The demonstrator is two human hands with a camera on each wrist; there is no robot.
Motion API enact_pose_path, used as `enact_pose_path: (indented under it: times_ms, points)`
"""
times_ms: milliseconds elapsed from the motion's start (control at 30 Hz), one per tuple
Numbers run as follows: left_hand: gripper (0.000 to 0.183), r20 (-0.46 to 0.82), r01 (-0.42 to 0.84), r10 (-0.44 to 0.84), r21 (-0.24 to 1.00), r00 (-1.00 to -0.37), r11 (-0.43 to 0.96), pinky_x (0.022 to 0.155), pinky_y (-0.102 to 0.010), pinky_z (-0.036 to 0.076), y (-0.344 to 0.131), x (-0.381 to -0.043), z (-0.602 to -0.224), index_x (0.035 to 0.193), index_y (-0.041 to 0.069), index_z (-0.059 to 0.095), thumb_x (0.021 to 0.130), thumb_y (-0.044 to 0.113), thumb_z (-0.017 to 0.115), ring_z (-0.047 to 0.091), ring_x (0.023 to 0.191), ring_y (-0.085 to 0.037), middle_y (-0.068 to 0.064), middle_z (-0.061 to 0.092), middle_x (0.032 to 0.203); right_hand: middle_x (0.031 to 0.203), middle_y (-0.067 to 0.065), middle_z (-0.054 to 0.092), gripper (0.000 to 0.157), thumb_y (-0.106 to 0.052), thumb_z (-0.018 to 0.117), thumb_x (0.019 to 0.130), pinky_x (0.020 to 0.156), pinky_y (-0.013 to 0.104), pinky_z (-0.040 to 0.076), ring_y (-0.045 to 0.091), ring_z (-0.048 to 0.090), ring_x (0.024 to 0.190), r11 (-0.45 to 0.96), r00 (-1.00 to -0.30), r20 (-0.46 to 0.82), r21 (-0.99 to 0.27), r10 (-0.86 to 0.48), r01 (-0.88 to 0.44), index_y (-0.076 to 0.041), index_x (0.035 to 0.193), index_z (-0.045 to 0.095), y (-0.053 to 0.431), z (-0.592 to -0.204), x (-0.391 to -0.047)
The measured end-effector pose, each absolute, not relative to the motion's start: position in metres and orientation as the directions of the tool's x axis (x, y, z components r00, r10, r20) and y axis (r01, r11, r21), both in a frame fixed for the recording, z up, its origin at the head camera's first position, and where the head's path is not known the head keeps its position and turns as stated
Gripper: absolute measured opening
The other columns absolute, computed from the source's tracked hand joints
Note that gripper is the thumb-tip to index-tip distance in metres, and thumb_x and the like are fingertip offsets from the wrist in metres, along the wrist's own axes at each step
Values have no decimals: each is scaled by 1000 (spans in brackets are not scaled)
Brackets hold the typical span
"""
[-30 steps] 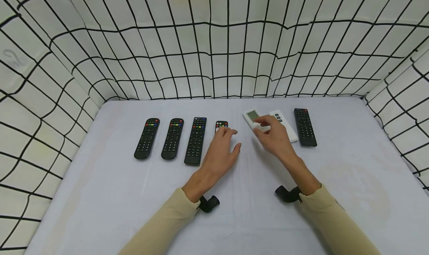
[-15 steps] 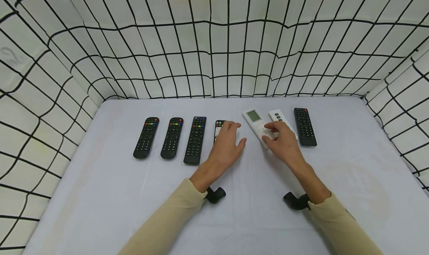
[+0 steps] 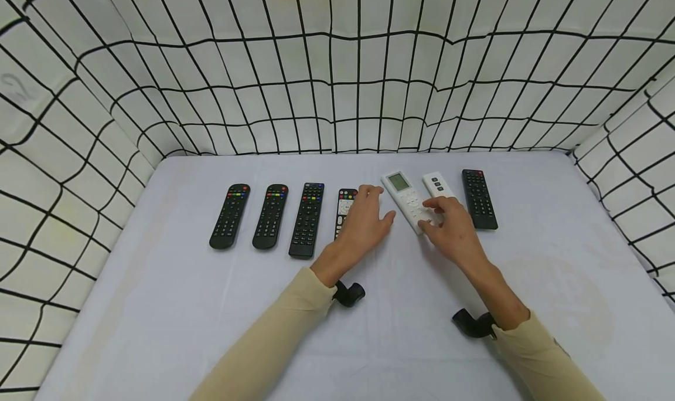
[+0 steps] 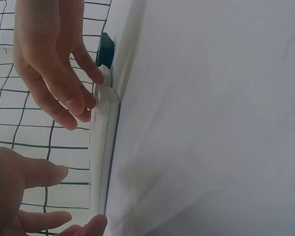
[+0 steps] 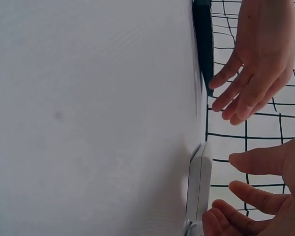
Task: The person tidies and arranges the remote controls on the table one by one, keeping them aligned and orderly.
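A white air-conditioner remote (image 3: 403, 193) with a small screen lies slanted on the table, between my two hands. My left hand (image 3: 361, 228) is on its left, fingers loosely bent and thumb apart, partly covering a black remote with white buttons (image 3: 345, 204). In the left wrist view a left fingertip is by the far end of the white remote (image 4: 102, 152); contact is unclear. My right hand (image 3: 453, 231) hovers at its near end, thumb and fingers spread, fingertips close to or touching the top. A second white remote (image 3: 436, 184) is partly hidden behind my right hand.
Several black remotes stand in a row at left, among them a long one (image 3: 307, 220) and a rounded one (image 3: 230, 216). Another black remote (image 3: 479, 199) lies right of the white ones. Black netting (image 3: 358, 84) over white walls encloses the white table (image 3: 395, 330).
My right hand has drawn back toward me and to the right along the white remote. The left hand has shifted right, uncovering more of the small black remote. The remotes show no clear movement.
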State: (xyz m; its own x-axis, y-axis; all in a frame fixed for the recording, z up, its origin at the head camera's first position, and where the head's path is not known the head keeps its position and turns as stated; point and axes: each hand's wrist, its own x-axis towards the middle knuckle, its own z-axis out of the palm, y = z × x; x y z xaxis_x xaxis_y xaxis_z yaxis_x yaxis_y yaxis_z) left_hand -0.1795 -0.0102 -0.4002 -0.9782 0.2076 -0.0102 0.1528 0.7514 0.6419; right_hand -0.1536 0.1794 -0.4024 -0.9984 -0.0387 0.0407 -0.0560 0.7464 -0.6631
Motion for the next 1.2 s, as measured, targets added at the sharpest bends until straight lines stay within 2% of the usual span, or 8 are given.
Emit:
enact_pose_path:
  times_ms: [133, 300, 633, 867, 1200]
  points:
    - [60, -36, 133, 203, 645, -978, 753, 113, -41, 50, -6, -188, -400, 153, 0, 45, 103, 26, 66, 55, 141, -30, -18, 43, 158, 133, 27, 60, 44, -8, 74, 93, 87, 46, 58, 37, 64, 103, 749, -999, 27, -661, -46, -53, 2, 134, 63, 182, -402, -151]
    - [64, -54, 122, 199, 626, -979, 771, 116, -41, 48, -1, -196, -402, 154, -2, 43, 102, 25, 67, 48, 146, -31, -20, 40, 159, 134, 28, 59, 44, -7, 75, 93, 87, 48, 60, 38, 67, 100, 742, -998, 26, -667, -61, -63, 2, 133, 63, 181, -405, -150]
    - [72, -101, 101, 192, 569, -976, 816, 119, -40, 44, 7, -207, -407, 156, -5, 37, 101, 29, 68, 40, 151, -31, -22, 34, 163, 140, 30, 55, 45, -6, 76, 91, 90, 50, 61, 40, 69, 105, 752, -997, 18, -656, -76, -70, 3, 133, 63, 183, -409, -151]
    - [76, -97, 93, 178, 561, -979, 823, 119, -41, 45, 9, -212, -406, 156, -7, 35, 101, 33, 69, 37, 153, -33, -23, 32, 165, 141, 30, 55, 42, -2, 76, 90, 93, 50, 60, 40, 65, 110, 768, -994, 29, -632, -107, -101, 5, 129, 64, 183, -408, -152]
    - [79, -93, 93, 174, 559, -980, 824, 125, -41, 37, 11, -219, -409, 158, -5, 33, 100, 36, 69, 32, 156, -34, -22, 31, 167, 142, 30, 54, 37, -2, 74, 92, 96, 51, 59, 42, 65, 116, 769, -992, 20, -630, -124, -109, 5, 126, 64, 184, -410, -151]
